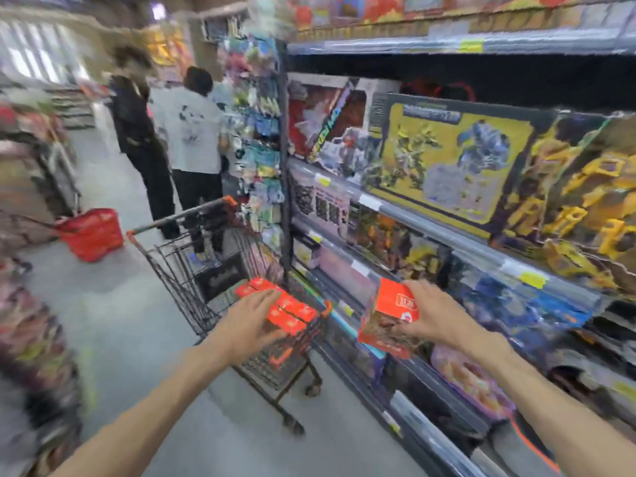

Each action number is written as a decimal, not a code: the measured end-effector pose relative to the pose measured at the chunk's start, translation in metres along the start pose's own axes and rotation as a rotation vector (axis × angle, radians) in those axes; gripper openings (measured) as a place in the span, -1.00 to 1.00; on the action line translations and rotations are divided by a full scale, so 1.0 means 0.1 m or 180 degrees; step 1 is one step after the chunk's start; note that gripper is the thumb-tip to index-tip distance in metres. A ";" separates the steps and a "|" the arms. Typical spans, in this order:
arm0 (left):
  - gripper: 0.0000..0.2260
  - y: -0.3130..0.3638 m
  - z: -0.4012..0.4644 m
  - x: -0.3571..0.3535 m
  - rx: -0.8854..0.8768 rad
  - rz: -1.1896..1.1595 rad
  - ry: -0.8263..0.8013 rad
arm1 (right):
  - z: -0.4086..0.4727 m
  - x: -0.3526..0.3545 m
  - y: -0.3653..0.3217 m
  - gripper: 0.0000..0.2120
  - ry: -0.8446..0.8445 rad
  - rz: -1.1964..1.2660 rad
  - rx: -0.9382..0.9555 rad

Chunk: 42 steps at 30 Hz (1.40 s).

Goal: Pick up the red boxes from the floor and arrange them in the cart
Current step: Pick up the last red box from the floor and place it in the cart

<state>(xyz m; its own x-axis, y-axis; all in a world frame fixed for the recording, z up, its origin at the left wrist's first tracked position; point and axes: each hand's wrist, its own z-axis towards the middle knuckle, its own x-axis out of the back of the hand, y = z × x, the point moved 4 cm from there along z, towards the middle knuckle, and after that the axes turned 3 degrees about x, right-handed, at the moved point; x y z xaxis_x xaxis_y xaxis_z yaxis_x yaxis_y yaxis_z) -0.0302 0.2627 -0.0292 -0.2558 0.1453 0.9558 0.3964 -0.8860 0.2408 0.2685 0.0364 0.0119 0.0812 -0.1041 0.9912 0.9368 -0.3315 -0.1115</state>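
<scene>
Right hand (432, 316) gripping a glossy red cardboard box (387, 318), left hand (251, 320) flat, fingers straight, on red boxes (292, 313) in wire cart (179, 270)

BODY: two bare forearms | LEFT HAND (253, 323): no glove, ring or watch | RIGHT HAND (434, 316): no glove | SLEEVES: none visible in frame

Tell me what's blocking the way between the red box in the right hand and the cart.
Mostly the left hand. It hovers with straight fingers over the red boxes already stacked at the cart's near end, on the side facing the held red box in the right hand. Otherwise only open air lies between box and cart.
</scene>
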 end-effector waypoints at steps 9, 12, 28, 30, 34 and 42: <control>-0.22 -1.63 -0.39 0.36 0.0986 0.0331 0.0115 | 1.91 -0.34 -1.48 0.02 -0.0128 0.0218 0.0898; -0.23 -2.10 -0.23 0.42 0.1119 0.0351 0.0142 | 2.55 -0.48 -1.79 0.02 -0.0152 0.0237 0.1137; -0.20 -4.31 0.81 0.74 0.1716 0.0272 0.0339 | 5.55 -0.89 -2.93 -0.12 -0.0177 0.0215 0.1822; -0.24 -4.62 0.96 0.71 0.1655 0.0301 0.0332 | 5.83 -1.01 -3.05 -0.09 -0.0165 0.0173 0.1779; -0.27 -5.32 1.39 0.62 0.1390 0.0262 0.0244 | 6.38 -1.33 -3.25 -0.04 -0.0154 0.0077 0.1514; -0.30 -6.59 2.56 0.34 0.0508 0.0070 -0.0206 | 7.04 -1.84 -3.36 -0.02 -0.0214 0.0199 0.0474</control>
<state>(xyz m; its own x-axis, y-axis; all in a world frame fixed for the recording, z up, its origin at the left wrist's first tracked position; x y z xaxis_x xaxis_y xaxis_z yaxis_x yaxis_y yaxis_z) -0.0741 0.9643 -0.1125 -0.1903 0.1591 0.9688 0.5377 -0.8087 0.2384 0.1784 0.8273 -0.0830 0.1588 -0.0557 0.9857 0.9689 -0.1833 -0.1665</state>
